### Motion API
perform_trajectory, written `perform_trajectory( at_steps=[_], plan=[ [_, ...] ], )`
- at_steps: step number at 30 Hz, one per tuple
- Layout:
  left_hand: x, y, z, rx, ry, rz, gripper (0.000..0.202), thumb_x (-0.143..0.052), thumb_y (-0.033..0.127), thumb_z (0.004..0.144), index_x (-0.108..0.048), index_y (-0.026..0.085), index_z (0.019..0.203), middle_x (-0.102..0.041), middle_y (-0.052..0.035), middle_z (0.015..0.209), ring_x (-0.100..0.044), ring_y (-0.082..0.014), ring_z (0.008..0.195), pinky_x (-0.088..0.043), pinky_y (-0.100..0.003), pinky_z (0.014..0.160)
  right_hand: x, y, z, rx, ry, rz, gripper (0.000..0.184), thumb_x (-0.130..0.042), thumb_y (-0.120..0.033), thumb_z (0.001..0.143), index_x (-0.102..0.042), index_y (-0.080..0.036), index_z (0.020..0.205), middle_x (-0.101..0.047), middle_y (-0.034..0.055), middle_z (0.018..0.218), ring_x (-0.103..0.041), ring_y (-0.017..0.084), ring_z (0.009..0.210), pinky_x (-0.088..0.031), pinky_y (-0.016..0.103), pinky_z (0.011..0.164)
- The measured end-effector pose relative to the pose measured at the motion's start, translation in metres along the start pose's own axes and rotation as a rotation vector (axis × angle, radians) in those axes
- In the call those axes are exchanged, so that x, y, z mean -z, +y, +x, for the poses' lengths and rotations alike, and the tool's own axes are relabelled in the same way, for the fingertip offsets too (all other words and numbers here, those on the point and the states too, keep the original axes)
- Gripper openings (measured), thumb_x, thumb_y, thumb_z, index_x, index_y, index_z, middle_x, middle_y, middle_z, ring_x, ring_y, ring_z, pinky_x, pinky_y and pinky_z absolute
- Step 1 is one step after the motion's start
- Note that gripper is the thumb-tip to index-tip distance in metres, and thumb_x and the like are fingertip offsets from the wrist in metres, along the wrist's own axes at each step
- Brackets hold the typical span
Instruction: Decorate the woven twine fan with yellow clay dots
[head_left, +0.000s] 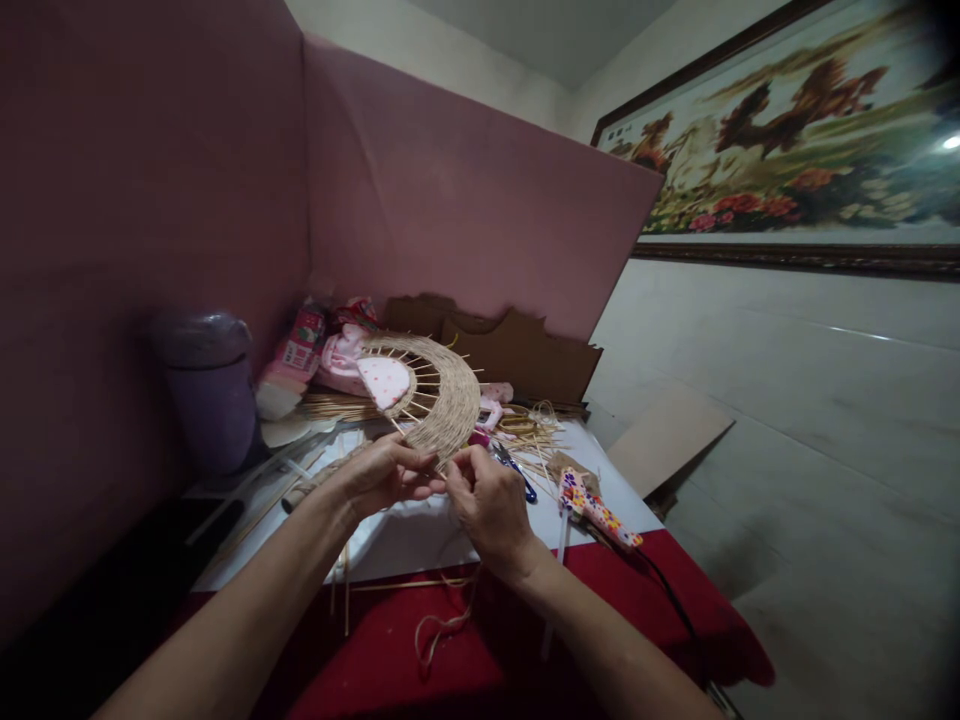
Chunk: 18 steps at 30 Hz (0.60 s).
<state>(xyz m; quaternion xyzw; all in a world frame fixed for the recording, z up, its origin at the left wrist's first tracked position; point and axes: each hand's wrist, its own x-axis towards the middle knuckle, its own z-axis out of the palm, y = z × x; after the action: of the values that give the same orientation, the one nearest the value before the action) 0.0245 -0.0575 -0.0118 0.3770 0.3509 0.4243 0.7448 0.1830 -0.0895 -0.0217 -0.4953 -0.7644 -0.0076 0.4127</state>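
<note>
A crescent of woven twine on thin sticks point(454, 400) is held up over the table, tilted. A white half-round pad with pink dots point(385, 382) sits at its inner side, and stick ends poke out past the rim. My left hand point(394, 470) grips the lower edge, thumb on top and fingers beneath. Close beside it, my right hand point(487, 500) is closed in a pinch at the crescent's lower tip. Loose twine point(442, 622) trails below the right hand onto the red cloth. The right fingertips partly hide what they pinch.
Blue-handled scissors point(517, 475) and a flower-patterned glue gun point(600, 508) with a cord lie to the right. A purple bin point(210, 400) stands left. Behind are bundled sticks point(341, 406), cut cardboard point(517, 350) and pink panels point(465, 190). Red cloth point(360, 650) covers the front edge.
</note>
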Motion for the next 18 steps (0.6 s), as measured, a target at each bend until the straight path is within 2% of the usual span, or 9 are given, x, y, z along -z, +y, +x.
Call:
perform_trajectory(
  at_steps=[5, 8, 14, 18],
  plan=[
    [0.004, 0.000, 0.003, -0.007, -0.021, -0.039, 0.031, -0.061, 0.002, 0.070, -0.055, 0.015, 0.097, -0.067, -0.0042, 0.072, -0.068, -0.0179, 0.055, -0.056, -0.024, 0.052, 0.002, -0.003, 0.001, -0.007, 0.030, 0.002, 0.011, -0.053, -0.024, 0.082, -0.061, -0.018, 0.077, -0.066, 0.0010, 0.064, -0.059, 0.014, 0.055, -0.034, 0.023, 0.054],
    [0.003, 0.001, 0.003, -0.001, -0.012, -0.056, 0.026, -0.061, 0.002, 0.070, -0.055, 0.014, 0.092, -0.066, -0.0039, 0.069, -0.068, -0.0179, 0.054, -0.055, -0.023, 0.051, 0.001, -0.003, 0.002, -0.060, 0.052, 0.067, 0.010, -0.055, -0.024, 0.081, -0.060, -0.018, 0.076, -0.064, 0.0003, 0.061, -0.057, 0.013, 0.053, -0.035, 0.022, 0.053],
    [-0.001, 0.004, -0.001, -0.001, -0.017, -0.087, 0.028, -0.058, 0.000, 0.071, -0.054, 0.014, 0.094, -0.066, -0.0024, 0.067, -0.067, -0.0170, 0.053, -0.056, -0.024, 0.051, 0.005, 0.001, 0.007, -0.182, 0.160, 0.332, 0.016, -0.057, -0.032, 0.082, -0.054, -0.018, 0.076, -0.057, -0.0022, 0.057, -0.052, 0.011, 0.049, -0.038, 0.021, 0.049],
    [-0.001, 0.004, -0.002, -0.003, -0.045, -0.110, 0.025, -0.061, 0.002, 0.071, -0.055, 0.014, 0.091, -0.065, -0.0012, 0.065, -0.067, -0.0164, 0.054, -0.056, -0.024, 0.054, 0.016, 0.000, 0.003, -0.166, 0.201, 0.581, 0.019, -0.041, -0.033, 0.092, -0.053, -0.018, 0.088, -0.053, -0.0030, 0.059, -0.052, 0.011, 0.052, -0.041, 0.021, 0.050]
  ],
)
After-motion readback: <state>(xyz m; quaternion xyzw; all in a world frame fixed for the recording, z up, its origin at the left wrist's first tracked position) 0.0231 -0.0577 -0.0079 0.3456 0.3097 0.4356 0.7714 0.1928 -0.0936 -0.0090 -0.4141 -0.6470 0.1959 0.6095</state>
